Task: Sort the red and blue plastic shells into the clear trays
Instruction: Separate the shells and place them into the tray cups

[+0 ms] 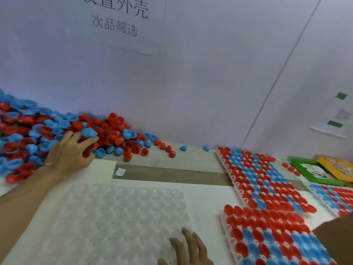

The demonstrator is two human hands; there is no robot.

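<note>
From the head camera, the left hand reaches into the heap of loose shells piled along the far left of the worktop, against the white wall. Its fingers are spread and bent over the heap, with a blue shell just beyond the fingertips and red ones under them; whether the hand actually grips any shell I cannot tell.

The right hand lies at the near edge with straight fingers resting flat on the empty clear tray, which takes up the near middle of the worktop and holds no shells.

To the right of it, a near filled tray is packed with red shells in its far rows and a mix of red and blue closer in. Beyond that, a far filled tray runs toward the wall in red and blue bands. A third filled tray shows at the right edge.

A few stray shells sit alone near the wall between heap and trays. A green box and a yellow box stand at the far right corner. A paper sign with printed characters hangs on the wall.
</note>
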